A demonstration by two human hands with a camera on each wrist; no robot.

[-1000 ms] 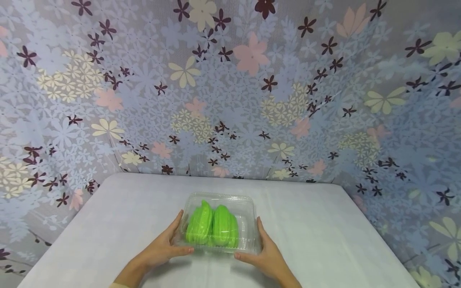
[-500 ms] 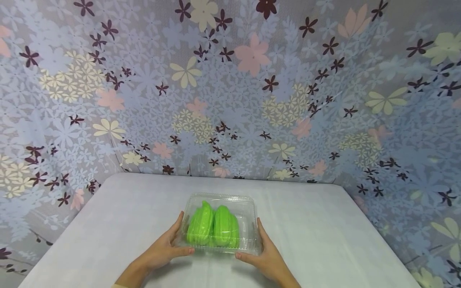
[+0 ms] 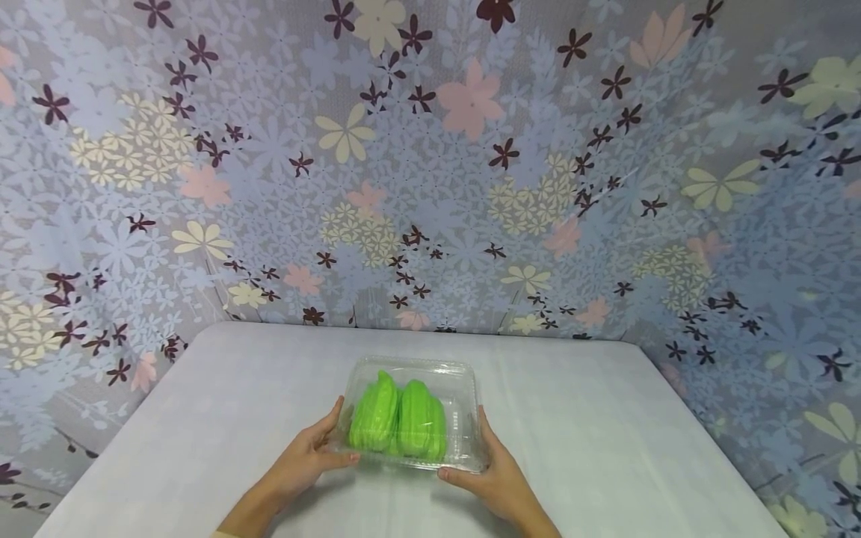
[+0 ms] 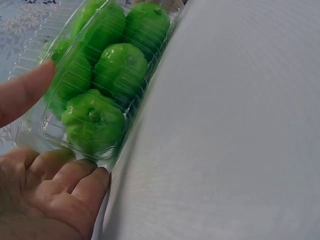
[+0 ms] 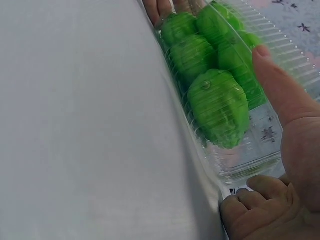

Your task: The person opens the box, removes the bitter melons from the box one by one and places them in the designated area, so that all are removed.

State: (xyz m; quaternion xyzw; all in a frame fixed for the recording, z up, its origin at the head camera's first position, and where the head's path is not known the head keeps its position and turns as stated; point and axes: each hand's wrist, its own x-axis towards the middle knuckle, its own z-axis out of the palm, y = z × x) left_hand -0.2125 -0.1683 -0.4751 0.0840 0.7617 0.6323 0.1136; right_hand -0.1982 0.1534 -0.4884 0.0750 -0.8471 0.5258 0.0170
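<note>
A clear plastic clamshell box [image 3: 460,418] stands near the front middle of the table, with several bright green, ridged fruits [image 3: 417,418] inside. They fill its left and middle, leaving a gap at the right. My left hand [image 3: 300,463] holds the box's left side, its thumb [image 4: 35,87] along the front edge. From the right, my right hand [image 3: 498,478] grips the opposite side, thumb [image 5: 280,87] likewise at the front. Both wrist views show fingers [image 4: 82,177] curled at the box's lower ends. Whether the box touches the table cannot be told.
A white cloth covers the table [image 3: 605,433]. Behind it and at the sides hangs a flower-patterned fabric [image 3: 430,172] in blue, pink, yellow and dark red. Soft shadows lie under both hands.
The box has shifted very slightly up in the head view, with both hands keeping hold. The left hand has risen a little with it.
</note>
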